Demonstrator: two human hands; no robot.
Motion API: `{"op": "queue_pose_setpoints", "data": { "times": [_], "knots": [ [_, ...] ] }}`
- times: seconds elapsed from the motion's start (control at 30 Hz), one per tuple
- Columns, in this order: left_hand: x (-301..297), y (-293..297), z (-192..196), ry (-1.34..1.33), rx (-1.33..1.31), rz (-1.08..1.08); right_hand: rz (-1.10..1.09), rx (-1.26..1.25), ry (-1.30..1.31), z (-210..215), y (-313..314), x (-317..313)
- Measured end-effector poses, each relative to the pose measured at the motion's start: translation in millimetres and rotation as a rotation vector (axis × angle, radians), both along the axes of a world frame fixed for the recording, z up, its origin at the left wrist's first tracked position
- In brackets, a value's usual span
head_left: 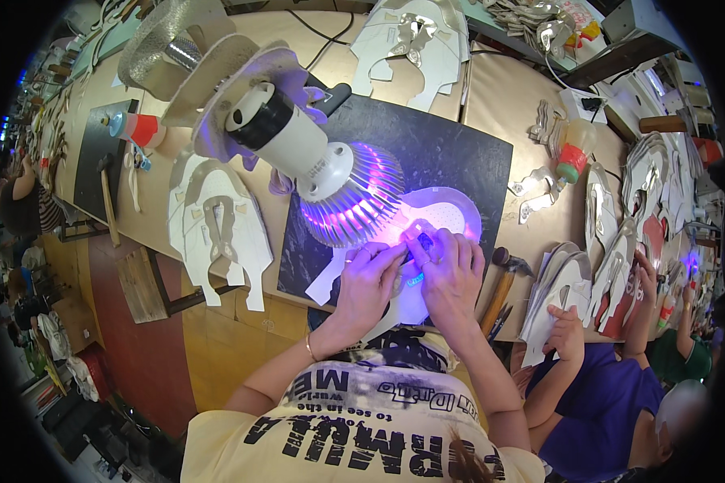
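Note:
Under a finned lamp [354, 193] that glows violet, a pale shoe upper [455, 208] lies on a dark board [459, 141]. My left hand [369, 282] and my right hand [449, 278] meet at the upper's inner edge, fingers bent and pinched close together on it. A small dark blue piece [424, 241] shows at my right fingertips; its kind I cannot make out. The part of the upper beneath my palms is hidden.
Flat shoe uppers [217, 209] lie left of the board, with more stacked [411, 48] beyond it. Hammers rest at left [109, 201] and right [503, 286]. Bottles with red labels [137, 129] stand about. At right, a co-worker's hand [568, 332] holds a stack of uppers [556, 294].

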State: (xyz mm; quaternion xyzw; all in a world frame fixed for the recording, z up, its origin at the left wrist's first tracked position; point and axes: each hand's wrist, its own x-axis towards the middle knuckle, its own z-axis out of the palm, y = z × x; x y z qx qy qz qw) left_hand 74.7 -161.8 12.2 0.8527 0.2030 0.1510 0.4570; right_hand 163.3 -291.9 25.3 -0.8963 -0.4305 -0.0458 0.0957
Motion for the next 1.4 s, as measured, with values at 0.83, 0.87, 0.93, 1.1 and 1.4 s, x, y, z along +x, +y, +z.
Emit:
{"op": "queue_pose_setpoints", "data": {
  "times": [0.83,0.87,0.93,1.1,1.4],
  "knots": [
    [-32.4,11.4,-4.5,-0.104,0.169,-0.032,0.002,-0.026,0.11,-3.4,0.2,-19.6],
    [-32.8,10.7,-5.3,-0.104,0.174,-0.035,-0.01,-0.024,0.111,-3.2,1.0,-21.1],
    [-33.7,8.4,-5.6,-0.093,0.171,-0.034,-0.017,-0.033,0.097,-3.0,2.2,-24.6],
    [-38.9,3.3,-0.9,-0.035,0.303,0.023,0.057,0.027,0.181,-1.8,-1.8,-28.5],
    [-48.9,15.1,-7.3,-0.109,0.352,0.04,0.132,0.287,0.094,-5.0,0.9,-34.1]
  ]
}}
